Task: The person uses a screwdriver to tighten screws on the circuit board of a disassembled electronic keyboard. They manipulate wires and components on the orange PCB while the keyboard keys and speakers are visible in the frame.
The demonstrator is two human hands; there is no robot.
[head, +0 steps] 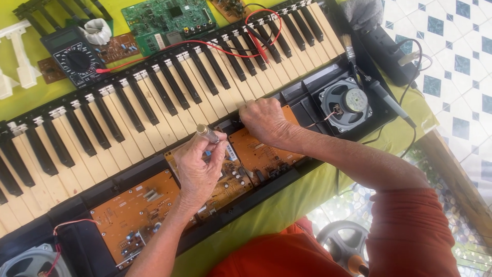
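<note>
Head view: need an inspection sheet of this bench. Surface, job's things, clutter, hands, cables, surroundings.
Surface: table under a yellow-green cloth.
Job's things: opened keyboard, keys exposed; orange circuit boards along its near edge; round speaker at one end.
Clutter: multimeter, green circuit board, white plastic parts, roll of white tape.
Hands: left hand holds a slim metal-tipped tool over the boards; right hand presses at the key edge, what it grips is hidden.
Cables: red and black probe leads lie across the keys; black cable hangs off the table's edge.
Surroundings: white and blue tiled floor.
</note>
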